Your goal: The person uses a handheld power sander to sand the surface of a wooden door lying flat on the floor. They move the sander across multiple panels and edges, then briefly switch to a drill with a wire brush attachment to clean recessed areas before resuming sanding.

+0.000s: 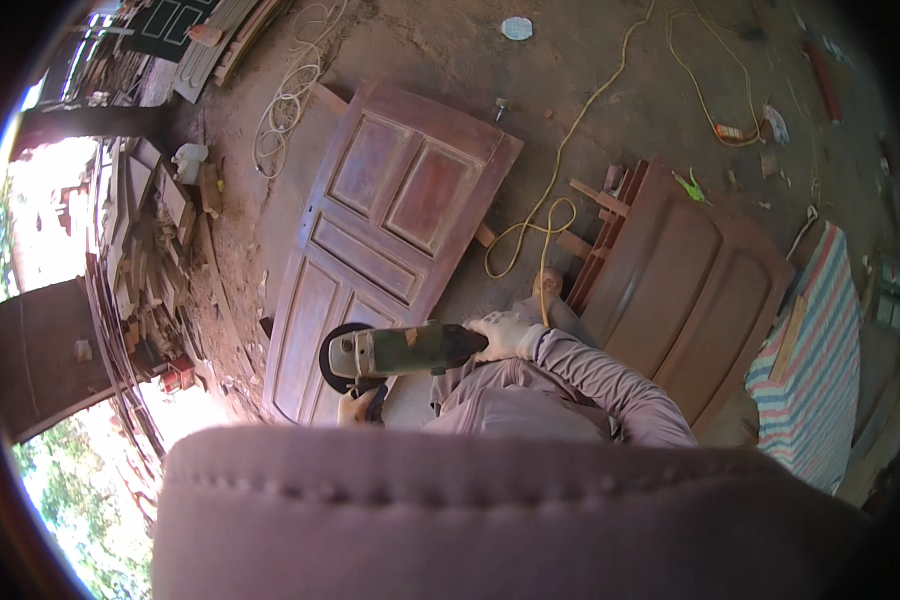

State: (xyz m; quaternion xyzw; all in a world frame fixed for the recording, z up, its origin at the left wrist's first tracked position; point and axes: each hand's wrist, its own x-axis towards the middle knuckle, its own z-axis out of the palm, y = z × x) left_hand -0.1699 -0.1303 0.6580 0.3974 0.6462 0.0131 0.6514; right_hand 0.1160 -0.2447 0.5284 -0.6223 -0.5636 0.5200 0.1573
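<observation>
Angle grinder [410, 350]: over the panelled door's [378, 228] near part, head pointing left, long axis crosswise.
Panelled door: lies aslant.
Stacked doors [680, 280]: to the right, near.
Yellow cable [582, 115]: loops on the ground between them.
Right hand [508, 336]: gloved, closed round the rear grip.
Left hand [354, 408]: gloved, partly hidden, curled at the grinder's head.
Glove print [492, 318]: on the right, too small to read.

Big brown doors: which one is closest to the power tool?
The left door: the power tool overlaps it in view. The right door shows apart from the tool.
</observation>
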